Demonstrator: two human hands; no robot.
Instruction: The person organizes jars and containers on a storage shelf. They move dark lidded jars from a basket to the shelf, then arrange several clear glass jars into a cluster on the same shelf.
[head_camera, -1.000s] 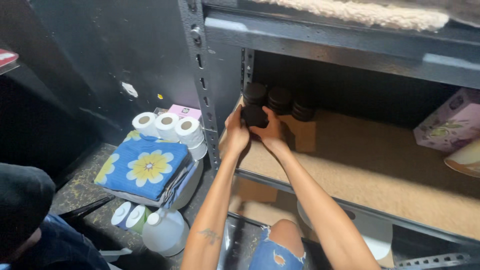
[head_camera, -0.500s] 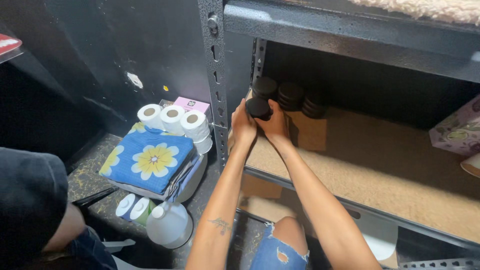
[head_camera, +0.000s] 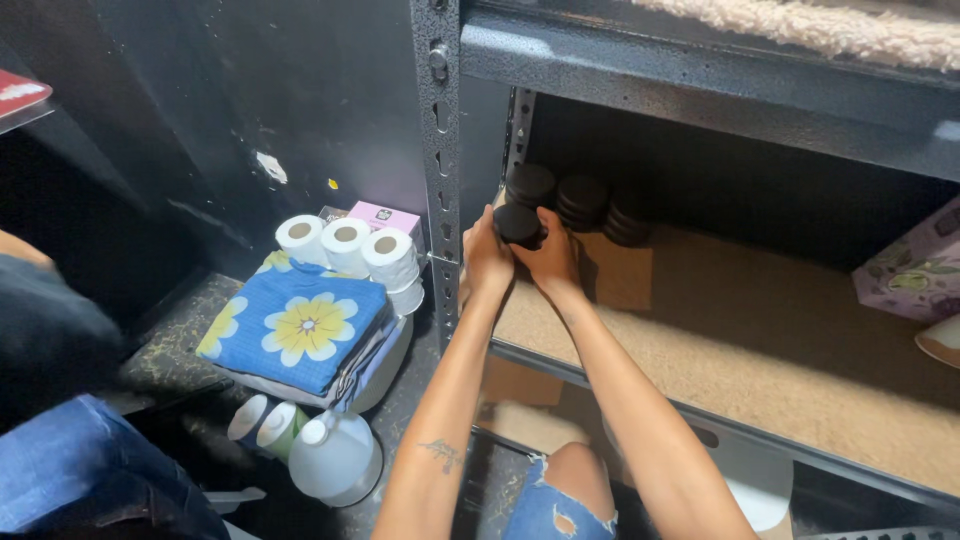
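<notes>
Deep in the dark metal shelf unit (head_camera: 440, 150), shadowed stacks of black round lids (head_camera: 580, 200) blur together; just before them, left hand (head_camera: 487, 257) and right hand (head_camera: 549, 259) clasp a black round jar (head_camera: 517, 224) between curled fingers.

I see a dark grey metal shelving unit (head_camera: 700, 85) with a perforated upright post (head_camera: 440, 150). Its lower shelf board (head_camera: 780, 340) is tan particleboard, lit at the front edge and shadowed at the rear. The wall (head_camera: 200, 90) to the left is black. The floor (head_camera: 170, 350) is dark and speckled.
</notes>
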